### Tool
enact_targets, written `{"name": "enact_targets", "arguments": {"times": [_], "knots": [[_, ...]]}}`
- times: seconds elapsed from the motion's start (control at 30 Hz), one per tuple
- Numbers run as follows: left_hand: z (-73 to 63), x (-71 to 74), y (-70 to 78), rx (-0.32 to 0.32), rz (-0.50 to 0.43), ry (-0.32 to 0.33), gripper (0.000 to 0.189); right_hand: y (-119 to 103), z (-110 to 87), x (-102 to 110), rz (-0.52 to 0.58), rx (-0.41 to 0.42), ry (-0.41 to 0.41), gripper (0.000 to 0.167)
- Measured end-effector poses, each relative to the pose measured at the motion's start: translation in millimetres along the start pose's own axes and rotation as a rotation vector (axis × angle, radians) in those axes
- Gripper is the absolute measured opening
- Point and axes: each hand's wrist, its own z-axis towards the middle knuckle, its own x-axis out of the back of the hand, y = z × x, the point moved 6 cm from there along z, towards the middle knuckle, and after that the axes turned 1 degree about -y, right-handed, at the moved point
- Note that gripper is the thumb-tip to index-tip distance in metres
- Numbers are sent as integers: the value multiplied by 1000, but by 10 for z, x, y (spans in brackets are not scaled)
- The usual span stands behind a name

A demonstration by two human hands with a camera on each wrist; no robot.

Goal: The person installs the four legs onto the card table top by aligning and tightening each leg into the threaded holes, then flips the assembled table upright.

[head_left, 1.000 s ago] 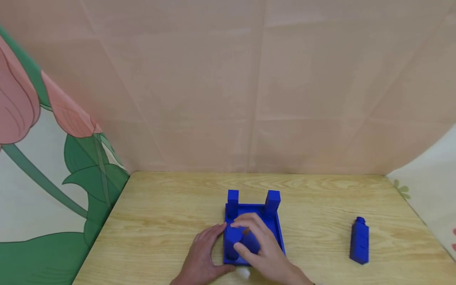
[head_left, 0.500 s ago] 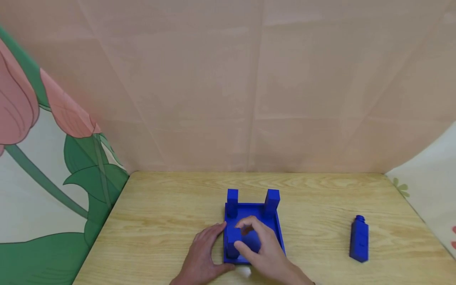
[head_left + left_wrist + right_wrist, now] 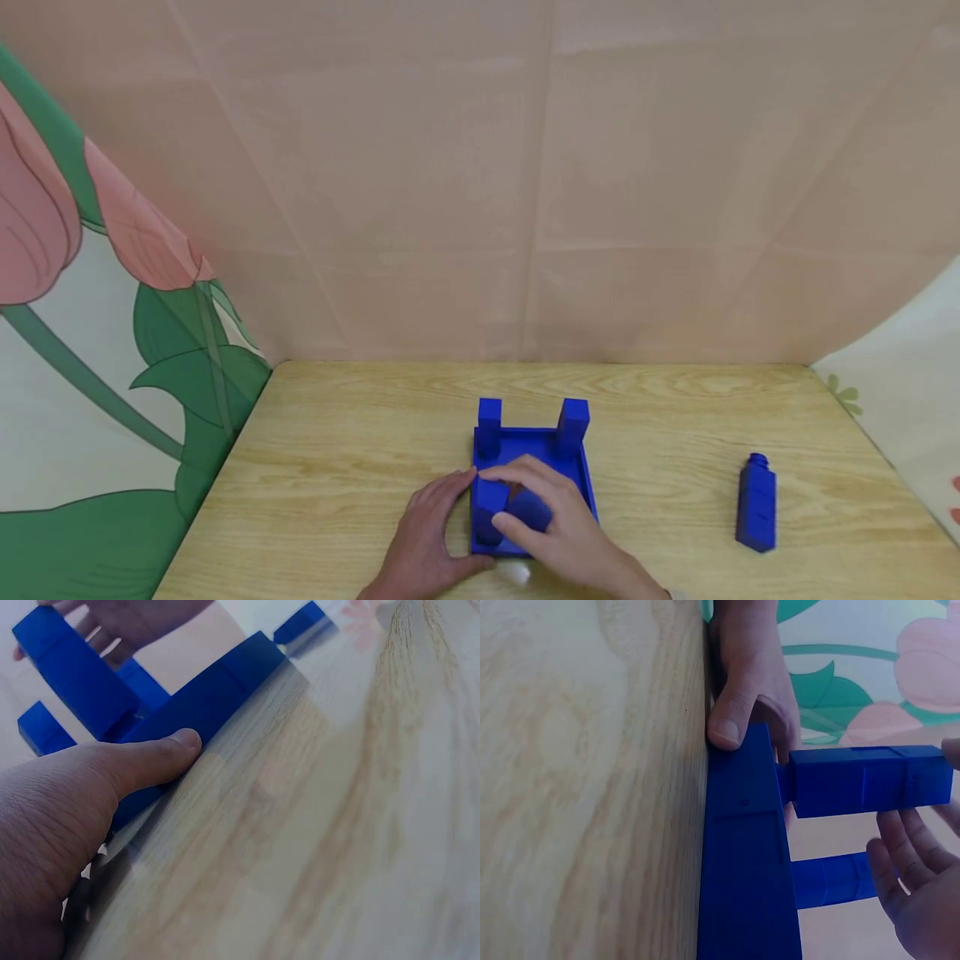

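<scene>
A blue square tray-like tabletop [image 3: 525, 550] lies on the wooden table with its rim facing up. Upright blue legs stand at its corners: the far left leg [image 3: 490, 425], the far right leg [image 3: 573, 425] and the near left leg [image 3: 492, 508]. My left hand [image 3: 427, 533] grips the tabletop's near left corner, thumb along the near side and fingers along the left side. My right hand [image 3: 555, 521] holds the near left leg near its top between thumb and fingers. In the right wrist view, a narrower neck joins this leg [image 3: 866, 780] to the tabletop [image 3: 746, 862].
Off to the right, another blue leg [image 3: 757, 508] lies on the wooden table [image 3: 660, 467], its threaded end pointing away. A plain beige cloth [image 3: 525, 183] hangs behind the table. Flower-patterned cloth [image 3: 82, 375] covers the left side.
My right fingers loosen from the near left leg, then reach round it again, and the leg's top has turned slightly. My left hand stays on the corner.
</scene>
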Motion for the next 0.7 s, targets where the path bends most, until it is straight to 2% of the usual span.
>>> {"name": "enact_targets", "arguments": {"times": [0.13,0.4,0.53,0.7], "knots": [[0,0,-3,-2,-7,3,113,17,-12,-15,-9,-88,7,44],[7,3,-9,-17,-7,16,114,6,-47,-6,-237,-55,130,38],[12,-3,-11,-13,-5,10,114,19,-54,-2,-225,-65,130,42],[11,-12,-13,-3,2,2,113,0,-49,16,-177,-38,82,47]]}}
